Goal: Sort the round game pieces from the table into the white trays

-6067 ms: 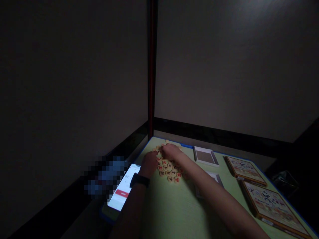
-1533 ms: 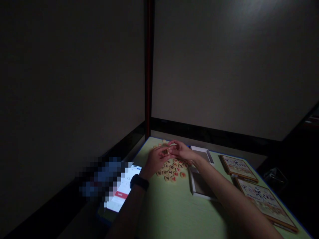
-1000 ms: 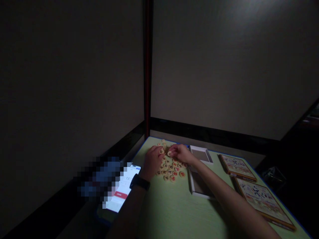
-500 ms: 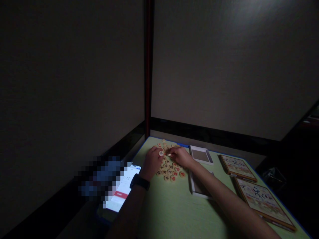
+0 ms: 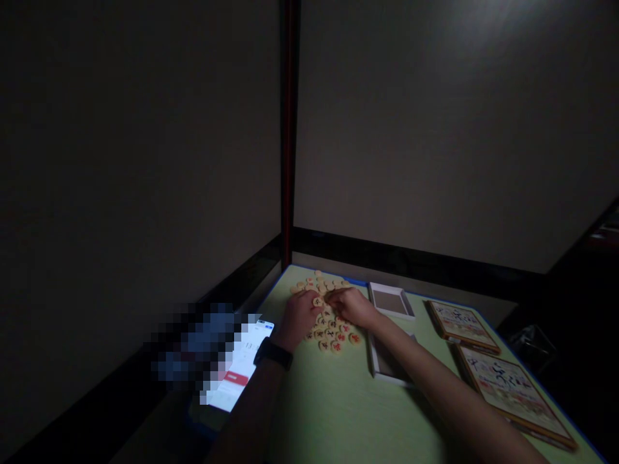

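Note:
A cluster of round pale chess pieces [image 5: 333, 335] with red and black characters lies on the green table [image 5: 333, 412] near its far left corner. My left hand [image 5: 300, 316], with a dark watch on the wrist, rests curled on the left side of the pieces, fingertips at one disc [image 5: 318, 301]. My right hand [image 5: 351, 304] lies over the pieces from the right, fingers curled and pressing down beside the left fingertips. Whether either hand grips a piece is hard to see in the dim light.
Two shallow white box halves [image 5: 393, 301] [image 5: 387, 367] sit right of the pieces. Two framed printed boards [image 5: 461, 319] [image 5: 512, 386] lie further right. A lit phone [image 5: 239, 374] rests at the table's left edge. Dark walls meet at a post [image 5: 287, 129] behind the table.
Both hands were raised together above the pieces 1.5 s ago; they have come down onto the cluster. The disc at the left fingertips now lies among the others.

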